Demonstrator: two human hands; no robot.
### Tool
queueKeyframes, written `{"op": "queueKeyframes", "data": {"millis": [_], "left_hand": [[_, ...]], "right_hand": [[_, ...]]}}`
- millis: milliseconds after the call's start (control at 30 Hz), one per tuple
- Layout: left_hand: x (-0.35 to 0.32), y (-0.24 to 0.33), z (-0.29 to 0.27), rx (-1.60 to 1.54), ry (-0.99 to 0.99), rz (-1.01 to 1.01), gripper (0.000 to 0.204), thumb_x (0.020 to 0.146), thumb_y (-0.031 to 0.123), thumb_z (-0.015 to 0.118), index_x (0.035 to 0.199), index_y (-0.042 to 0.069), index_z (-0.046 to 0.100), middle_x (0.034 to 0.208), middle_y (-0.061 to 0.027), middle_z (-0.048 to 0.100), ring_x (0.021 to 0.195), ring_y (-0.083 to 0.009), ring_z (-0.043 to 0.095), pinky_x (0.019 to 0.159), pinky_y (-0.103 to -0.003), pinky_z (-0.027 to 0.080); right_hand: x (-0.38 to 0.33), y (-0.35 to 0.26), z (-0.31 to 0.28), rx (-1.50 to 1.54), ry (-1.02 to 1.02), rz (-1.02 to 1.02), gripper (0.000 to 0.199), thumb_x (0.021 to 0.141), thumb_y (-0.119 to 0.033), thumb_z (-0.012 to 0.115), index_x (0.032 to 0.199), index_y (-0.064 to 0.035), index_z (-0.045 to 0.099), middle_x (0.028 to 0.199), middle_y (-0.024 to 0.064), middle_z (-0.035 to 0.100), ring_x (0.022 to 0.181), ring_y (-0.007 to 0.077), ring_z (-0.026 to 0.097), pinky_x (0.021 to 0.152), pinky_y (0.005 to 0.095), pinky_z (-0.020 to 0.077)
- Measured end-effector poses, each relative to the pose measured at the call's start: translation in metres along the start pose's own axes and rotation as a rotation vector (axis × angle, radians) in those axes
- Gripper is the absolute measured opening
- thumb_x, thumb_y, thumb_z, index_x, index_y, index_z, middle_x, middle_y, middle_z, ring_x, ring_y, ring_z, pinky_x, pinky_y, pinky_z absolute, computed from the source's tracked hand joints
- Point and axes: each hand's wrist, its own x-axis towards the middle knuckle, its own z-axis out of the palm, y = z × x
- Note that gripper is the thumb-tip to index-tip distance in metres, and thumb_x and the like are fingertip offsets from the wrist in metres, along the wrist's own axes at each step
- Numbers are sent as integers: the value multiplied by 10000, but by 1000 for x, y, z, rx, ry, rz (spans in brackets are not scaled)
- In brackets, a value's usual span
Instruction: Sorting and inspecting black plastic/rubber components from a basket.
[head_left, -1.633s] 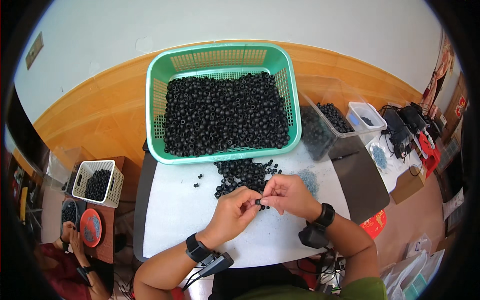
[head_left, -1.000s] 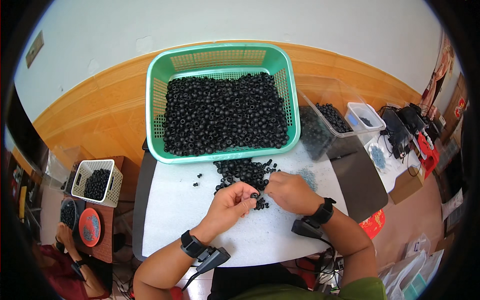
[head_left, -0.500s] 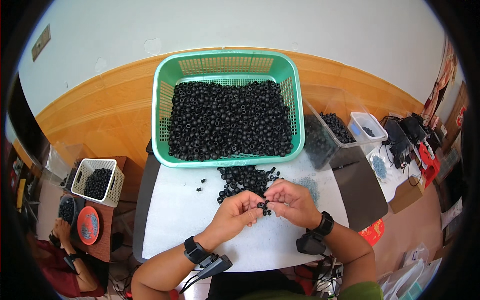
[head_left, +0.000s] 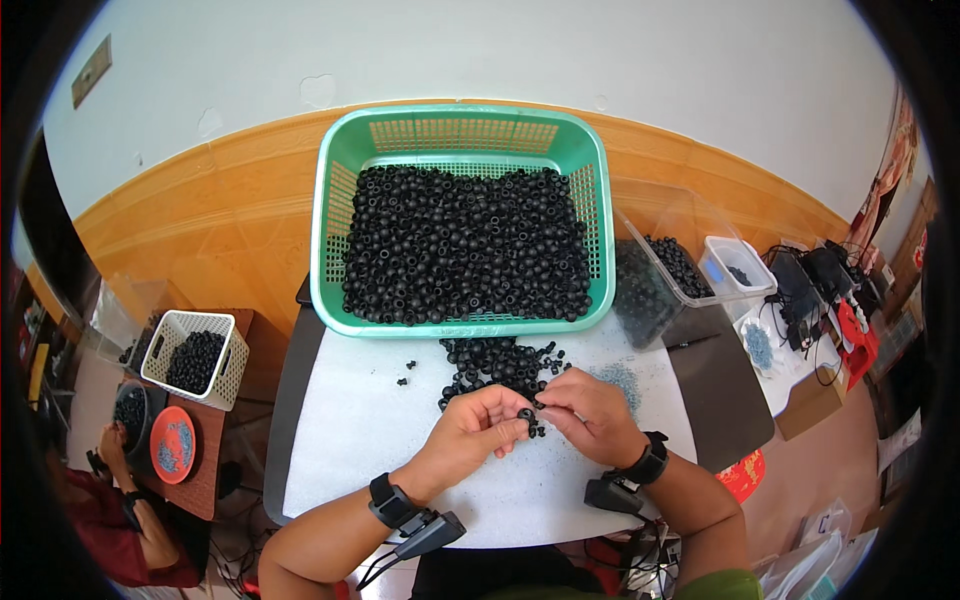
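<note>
My left hand [head_left: 478,428] and my right hand [head_left: 589,415] meet over the white table [head_left: 350,440], fingertips together. Between them is a small black ring-shaped bead [head_left: 526,414], pinched by the left fingers while the right fingertips press something tiny against it. Just beyond my hands lies a loose pile of black beads [head_left: 497,362]. Behind the pile stands a green plastic basket [head_left: 461,135] full of the same black beads. A patch of tiny grey-blue bits [head_left: 622,376] lies to the right of the pile.
A clear tub of black beads [head_left: 655,275] and a small white-rimmed box [head_left: 737,268] stand at the right, beside cables and gadgets. At lower left another person [head_left: 110,500] works near a white basket of beads [head_left: 193,358] and an orange dish [head_left: 172,444].
My right hand reached away toward the pile, then came back to the left hand. The hands are together again on one bead, slightly farther right than before.
</note>
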Motion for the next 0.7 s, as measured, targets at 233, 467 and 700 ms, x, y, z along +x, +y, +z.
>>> {"op": "queueKeyframes", "data": {"millis": [233, 467, 700], "left_hand": [[-2, -9, 6, 109, 48, 78, 171, 855, 54, 621, 1019, 36, 577, 780, 31, 567, 659, -20, 508, 572, -168, 414], [-3, -10, 8, 167, 116, 99, 165, 840, 19, 632, 998, 19, 584, 772, 60, 495, 648, -1, 468, 554, -153, 391], [-4, -10, 12, 223, 170, 109, 139, 835, -5, 623, 969, 12, 590, 735, 58, 491, 626, 3, 468, 525, -150, 398]], "right_hand": [[-4, -3, -5, 278, -54, 276, 176, 771, 28, 635, 939, -3, 590, 791, 119, 578, 627, 214, 564, 538, 285, 440], [2, -6, 2, -60, 20, 8, 164, 764, 7, 648, 921, -7, 602, 763, 108, 570, 604, 228, 567, 490, 304, 442], [2, -6, 5, -352, 13, -164, 240, 687, -5, 678, 912, -7, 595, 764, 93, 548, 598, 215, 563, 466, 314, 452]]}}
